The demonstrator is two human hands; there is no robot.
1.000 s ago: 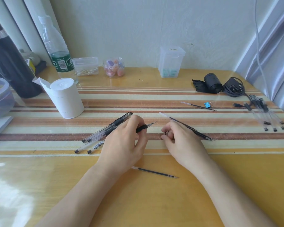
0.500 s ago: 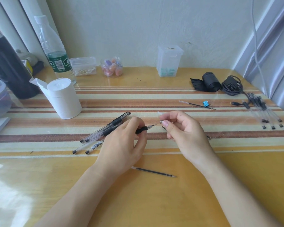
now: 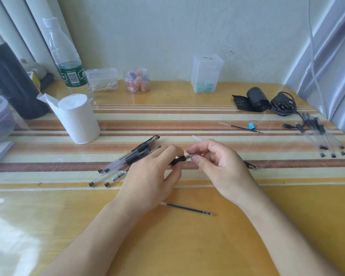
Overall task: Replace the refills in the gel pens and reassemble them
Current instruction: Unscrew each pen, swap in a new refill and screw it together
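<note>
My left hand (image 3: 151,176) grips a gel pen (image 3: 178,160) by its black rubber grip, low over the striped mat. My right hand (image 3: 217,162) pinches the pen's metal tip end between thumb and forefinger. A refill passes through that same hand: its pale end (image 3: 196,138) shows above the fingers and its dark tip (image 3: 251,165) behind the wrist. One loose refill (image 3: 187,208) lies on the bare table below my hands. Several capped and clear-barrelled pens (image 3: 128,158) lie left of my left hand.
A paper roll (image 3: 78,118) stands at the left, with a water bottle (image 3: 66,62) and small tubs along the wall. At the right lie another refill (image 3: 239,127) beside a blue binder clip (image 3: 251,125), a black roll, a cable and several clear pens (image 3: 322,136).
My right hand left the mat, carrying a refill, moved left to the pen in my left hand and now pinches its tip. My left hand has hardly moved.
</note>
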